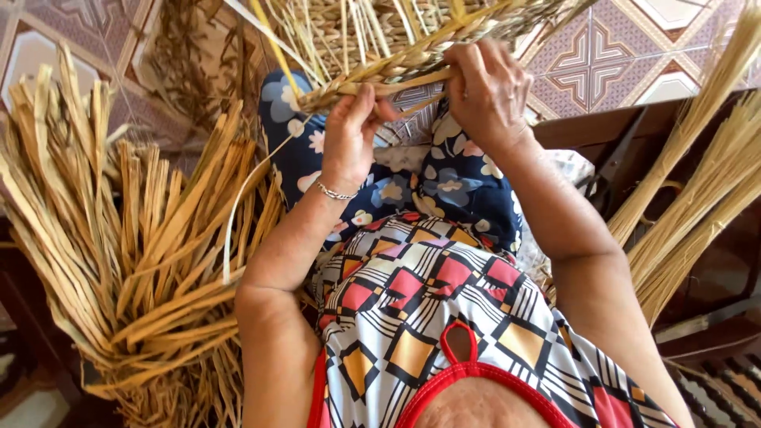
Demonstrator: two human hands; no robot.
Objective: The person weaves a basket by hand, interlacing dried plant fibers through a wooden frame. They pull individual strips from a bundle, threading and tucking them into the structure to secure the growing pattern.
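— Where is the braided straw band [396, 67] found?
— It is held above the floral-trousered lap [444, 182], at the lower edge of a woven straw piece [357, 24].
— How is it gripped?
— The left hand [353, 131] is closed on its left end; the right hand [487, 91] is closed over its right part.
— What is seen around the band?
— A bundle of flat dried leaves [119, 261] is heaped to its left, thin reed stalks [697, 174] to its right, patterned floor tiles [610, 55] beyond.
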